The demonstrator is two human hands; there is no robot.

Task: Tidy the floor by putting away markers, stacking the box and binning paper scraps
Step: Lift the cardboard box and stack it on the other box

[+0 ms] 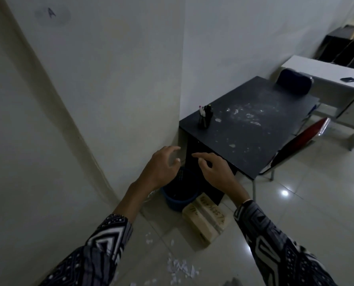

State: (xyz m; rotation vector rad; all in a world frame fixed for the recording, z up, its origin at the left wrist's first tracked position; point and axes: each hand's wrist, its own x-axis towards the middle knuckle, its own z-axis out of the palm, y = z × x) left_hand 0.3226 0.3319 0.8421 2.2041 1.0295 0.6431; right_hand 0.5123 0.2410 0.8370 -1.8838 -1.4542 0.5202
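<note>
Blue plastic, the bin (175, 200) sits directly beneath both the left hand (158, 169) and right hand (214, 170), fingers loosely spread and holding nothing, seemingly from dropping scraps in, while white paper scraps (180, 269) lie nearer the camera and the cardboard box (206, 220) touches its right side.

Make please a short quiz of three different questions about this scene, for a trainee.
1. True or false: the paper scraps are all inside the blue bin.
2. Multiple choice: the markers stand in a holder
A. on the floor
B. on the dark desk
C. on the cardboard box
3. Fill in: both hands, left hand and right hand, are over the ____.

Key
1. False: many scraps lie on the floor tiles.
2. B.
3. Bin. Both hands have spread fingers and hold nothing visible.
</note>
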